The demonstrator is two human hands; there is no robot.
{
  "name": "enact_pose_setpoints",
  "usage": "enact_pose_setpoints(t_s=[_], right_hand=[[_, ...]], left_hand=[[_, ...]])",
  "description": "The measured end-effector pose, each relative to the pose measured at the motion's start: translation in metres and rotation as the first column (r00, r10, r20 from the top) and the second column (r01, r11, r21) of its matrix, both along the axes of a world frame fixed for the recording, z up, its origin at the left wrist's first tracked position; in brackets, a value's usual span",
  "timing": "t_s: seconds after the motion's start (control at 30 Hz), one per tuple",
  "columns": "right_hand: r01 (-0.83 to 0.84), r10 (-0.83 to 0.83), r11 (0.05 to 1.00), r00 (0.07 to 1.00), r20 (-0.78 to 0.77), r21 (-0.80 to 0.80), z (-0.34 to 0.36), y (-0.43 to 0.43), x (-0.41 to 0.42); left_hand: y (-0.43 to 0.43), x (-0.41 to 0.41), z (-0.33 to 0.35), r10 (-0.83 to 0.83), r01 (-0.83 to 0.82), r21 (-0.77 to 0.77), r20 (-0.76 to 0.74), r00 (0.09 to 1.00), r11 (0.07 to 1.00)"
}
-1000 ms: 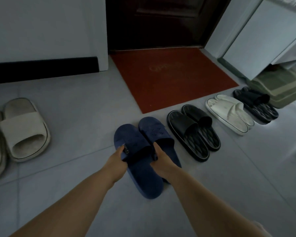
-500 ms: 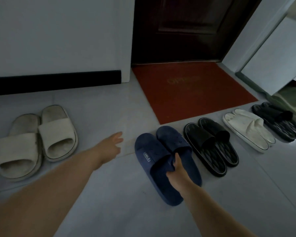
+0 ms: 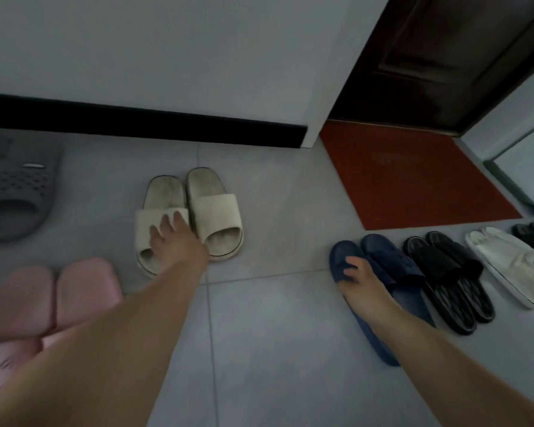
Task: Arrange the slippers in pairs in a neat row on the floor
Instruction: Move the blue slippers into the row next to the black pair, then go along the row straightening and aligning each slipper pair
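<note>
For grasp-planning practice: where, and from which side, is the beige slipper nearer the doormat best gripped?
Take the beige slipper by its strap, from the near side: its open end faces the person, so fingers can slide under the band, thumb on top.

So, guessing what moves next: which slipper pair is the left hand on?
The beige pair by the black skirting; the left hand lies on its strap. The right hand holds the navy pair.

No text is reading clearly here. Faint lettering is showing on the mat (image 3: 413,192), too blurred to make out. A pale tag is sitting on the grey slipper (image 3: 16,192) far left of the mat, equally illegible.
</note>
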State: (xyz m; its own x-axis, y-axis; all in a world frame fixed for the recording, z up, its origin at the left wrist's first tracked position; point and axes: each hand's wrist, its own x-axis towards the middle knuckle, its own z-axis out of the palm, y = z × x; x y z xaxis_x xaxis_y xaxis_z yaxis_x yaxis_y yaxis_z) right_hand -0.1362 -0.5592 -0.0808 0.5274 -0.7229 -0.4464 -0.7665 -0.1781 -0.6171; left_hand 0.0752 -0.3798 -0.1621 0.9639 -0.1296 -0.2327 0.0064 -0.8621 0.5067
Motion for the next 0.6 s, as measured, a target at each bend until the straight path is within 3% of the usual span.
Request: enact_pose_setpoints(t_s=[0.1, 0.23, 0.37, 0.43, 0.53, 0.6], right_hand=[[-0.094, 0.094, 0.995, 0.995, 0.014, 0.019, -0.005, 0.043, 0.019], [-0.177, 0.176, 0.962, 0.984, 0.021, 0.209, -0.032, 0.081, 0.045], [-0.262, 0.256, 0.929, 0.965, 0.057, 0.261, -0.052, 0.082, 0.061], [-0.284, 0.270, 0.919, 0.959, 0.086, 0.275, -0.058, 0.071, 0.067], [-0.227, 0.202, 0.923, 0.973, 0.110, 0.312, -0.062, 0.056, 0.070], [-0.219, 0.200, 0.921, 0.975, 0.091, 0.321, -0.060, 0.043, 0.065]], left_hand=[[0.018, 0.026, -0.002, -0.181, 0.172, 0.189, 0.035, 0.983, 0.967], [0.034, 0.058, -0.004, -0.472, 0.445, 0.348, -0.008, 0.881, 0.825], [0.031, 0.078, -0.007, -0.547, 0.514, 0.472, -0.079, 0.834, 0.716], [0.024, 0.085, -0.005, -0.566, 0.567, 0.437, -0.147, 0.811, 0.698], [0.006, 0.077, -0.008, -0.529, 0.584, 0.130, -0.302, 0.793, 0.801], [-0.013, 0.067, -0.014, -0.469, 0.507, 0.051, -0.311, 0.827, 0.861]])
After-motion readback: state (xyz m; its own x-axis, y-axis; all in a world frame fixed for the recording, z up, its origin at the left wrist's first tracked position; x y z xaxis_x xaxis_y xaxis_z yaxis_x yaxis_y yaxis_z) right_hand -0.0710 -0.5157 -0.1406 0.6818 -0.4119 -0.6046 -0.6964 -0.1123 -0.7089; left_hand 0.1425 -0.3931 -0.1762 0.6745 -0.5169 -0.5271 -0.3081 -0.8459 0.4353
